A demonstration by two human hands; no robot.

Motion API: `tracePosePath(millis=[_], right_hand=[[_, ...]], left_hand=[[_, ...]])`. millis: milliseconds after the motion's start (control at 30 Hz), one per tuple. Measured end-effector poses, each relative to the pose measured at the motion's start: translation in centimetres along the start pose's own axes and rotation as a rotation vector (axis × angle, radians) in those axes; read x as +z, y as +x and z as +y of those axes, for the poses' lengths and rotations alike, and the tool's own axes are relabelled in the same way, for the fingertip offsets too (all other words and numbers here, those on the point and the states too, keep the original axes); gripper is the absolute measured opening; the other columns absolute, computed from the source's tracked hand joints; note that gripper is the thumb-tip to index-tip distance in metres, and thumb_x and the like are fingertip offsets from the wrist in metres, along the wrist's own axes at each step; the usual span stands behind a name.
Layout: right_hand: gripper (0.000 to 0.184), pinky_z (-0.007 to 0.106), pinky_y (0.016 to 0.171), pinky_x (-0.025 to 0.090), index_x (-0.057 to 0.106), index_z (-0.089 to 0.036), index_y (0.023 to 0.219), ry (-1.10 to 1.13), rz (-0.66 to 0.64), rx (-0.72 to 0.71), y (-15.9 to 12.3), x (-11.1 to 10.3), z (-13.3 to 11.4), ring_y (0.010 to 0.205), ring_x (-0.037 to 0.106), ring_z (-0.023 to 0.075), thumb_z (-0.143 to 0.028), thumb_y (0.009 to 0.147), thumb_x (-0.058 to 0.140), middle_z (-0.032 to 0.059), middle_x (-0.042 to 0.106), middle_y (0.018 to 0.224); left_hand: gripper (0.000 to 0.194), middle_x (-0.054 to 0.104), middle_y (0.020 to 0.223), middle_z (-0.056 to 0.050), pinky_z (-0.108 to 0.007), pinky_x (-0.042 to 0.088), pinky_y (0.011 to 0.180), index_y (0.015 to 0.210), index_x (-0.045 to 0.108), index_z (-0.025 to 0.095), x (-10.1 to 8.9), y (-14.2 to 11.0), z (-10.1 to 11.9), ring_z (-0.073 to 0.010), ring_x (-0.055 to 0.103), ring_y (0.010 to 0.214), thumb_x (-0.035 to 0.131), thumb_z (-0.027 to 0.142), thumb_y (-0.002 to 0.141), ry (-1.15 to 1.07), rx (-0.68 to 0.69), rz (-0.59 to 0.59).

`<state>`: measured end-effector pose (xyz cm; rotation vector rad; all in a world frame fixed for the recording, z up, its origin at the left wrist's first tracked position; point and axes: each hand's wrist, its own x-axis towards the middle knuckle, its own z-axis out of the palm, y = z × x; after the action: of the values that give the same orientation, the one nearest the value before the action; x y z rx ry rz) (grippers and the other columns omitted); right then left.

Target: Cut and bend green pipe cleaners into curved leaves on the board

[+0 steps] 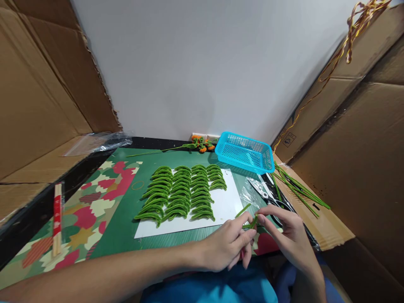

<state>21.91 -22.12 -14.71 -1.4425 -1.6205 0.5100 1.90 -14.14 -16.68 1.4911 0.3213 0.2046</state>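
My left hand (pixel 229 244) is closed with its fingertips pinched on a green pipe cleaner (pixel 254 221), near the front edge of the table. From the other side, the thumb and forefinger of my right hand (pixel 289 235) meet at the upper end of the same piece. A further green strip (pixel 243 210) sticks out past my left fingers; how it joins the held piece is hidden. Left of my hands, curved green pipe-cleaner pieces (pixel 179 198) lie in several columns on a white sheet (pixel 230 198). Scissors (pixel 263 191) lie just behind my right hand, their handles partly covered by it.
A blue plastic basket (pixel 244 167) stands at the back right. Loose green stems (pixel 303 191) lie on cardboard at right. Orange flowers (pixel 203 143) on a stem rest by the wall. Wrapped chopsticks (pixel 57 219) lie at left. Cardboard walls (pixel 362 139) flank the table.
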Motion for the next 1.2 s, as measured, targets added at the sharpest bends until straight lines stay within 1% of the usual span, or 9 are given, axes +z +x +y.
tracePosePath(millis=[133,267,367,467,667,800,967,1100,1200], right_hand=[[0.018,0.024,0.076,0.051,0.073,-0.023,0.095,-0.031,-0.015,-0.001,0.2,0.4,-0.4,0.082,0.069,0.0179,-0.033,0.105,0.062,0.0024,0.074,0.091],[0.023,0.025,0.075,0.05,0.071,-0.022,0.094,-0.055,-0.015,0.033,0.3,0.7,-0.7,0.078,0.067,0.0176,-0.035,0.107,0.058,0.0019,0.071,0.086],[0.026,0.025,0.072,0.047,0.069,-0.022,0.091,-0.079,-0.02,0.064,0.3,0.7,-0.7,0.075,0.064,0.0166,-0.037,0.108,0.056,0.0008,0.07,0.083],[0.027,0.024,0.071,0.046,0.068,-0.022,0.09,-0.078,-0.042,0.092,0.3,0.5,-0.7,0.075,0.063,0.0159,-0.039,0.108,0.056,-0.0001,0.07,0.083],[0.031,0.024,0.069,0.044,0.067,-0.021,0.089,-0.038,-0.122,0.106,0.2,0.7,-0.6,0.072,0.059,0.0155,-0.04,0.109,0.053,-0.0005,0.066,0.079],[0.035,0.026,0.067,0.043,0.063,-0.021,0.086,-0.021,-0.18,0.122,0.3,0.9,-0.6,0.072,0.057,0.0168,-0.042,0.11,0.05,0.0007,0.065,0.078],[0.036,0.027,0.066,0.042,0.062,-0.022,0.09,-0.043,-0.253,0.129,0.3,1.0,-1.1,0.071,0.056,0.0168,-0.044,0.112,0.044,-0.0002,0.063,0.078],[0.034,0.027,0.069,0.041,0.059,-0.022,0.09,-0.049,-0.279,0.126,0.3,1.1,-1.3,0.073,0.057,0.0162,-0.042,0.113,0.042,-0.0009,0.064,0.081],[0.034,0.027,0.069,0.039,0.056,-0.023,0.089,-0.047,-0.288,0.135,0.4,1.2,-1.2,0.071,0.055,0.0156,-0.041,0.113,0.042,-0.0019,0.061,0.079]], left_hand=[[0.031,0.06,0.06,0.009,-0.016,0.03,0.033,0.118,0.039,0.024,0.0,0.0,-0.1,-0.0076,0.039,0.032,0.04,0.054,0.11,0.026,-0.017,0.042],[0.035,0.057,0.055,0.009,-0.017,0.03,0.033,0.116,0.045,0.022,0.2,-0.1,0.2,-0.0088,0.039,0.032,0.042,0.056,0.109,0.087,-0.004,0.127],[0.036,0.057,0.054,0.009,-0.017,0.03,0.032,0.115,0.048,0.022,0.3,-0.1,0.3,-0.0092,0.038,0.031,0.044,0.058,0.107,0.071,-0.009,0.168],[0.038,0.058,0.054,0.008,-0.017,0.029,0.031,0.116,0.048,0.022,0.3,0.0,0.2,-0.0092,0.038,0.03,0.045,0.059,0.107,0.055,-0.017,0.176],[0.042,0.059,0.056,0.007,-0.015,0.03,0.033,0.117,0.05,0.021,0.1,0.0,0.1,-0.0079,0.043,0.034,0.039,0.061,0.108,0.032,-0.028,0.17],[0.044,0.057,0.055,0.008,-0.014,0.028,0.031,0.111,0.05,0.021,0.0,0.1,0.1,-0.0077,0.042,0.032,0.043,0.064,0.106,-0.025,-0.038,0.181],[0.045,0.055,0.054,0.009,-0.013,0.027,0.027,0.105,0.049,0.023,-0.2,0.2,-0.3,-0.0087,0.043,0.029,0.051,0.068,0.101,-0.128,-0.083,0.246],[0.044,0.055,0.053,0.009,-0.014,0.027,0.025,0.102,0.049,0.024,-0.1,0.2,-0.5,-0.009,0.041,0.028,0.052,0.068,0.1,-0.133,-0.099,0.277],[0.044,0.055,0.054,0.009,-0.015,0.028,0.024,0.1,0.051,0.024,-0.1,0.2,-0.5,-0.0092,0.041,0.028,0.052,0.068,0.1,-0.114,-0.1,0.286]])
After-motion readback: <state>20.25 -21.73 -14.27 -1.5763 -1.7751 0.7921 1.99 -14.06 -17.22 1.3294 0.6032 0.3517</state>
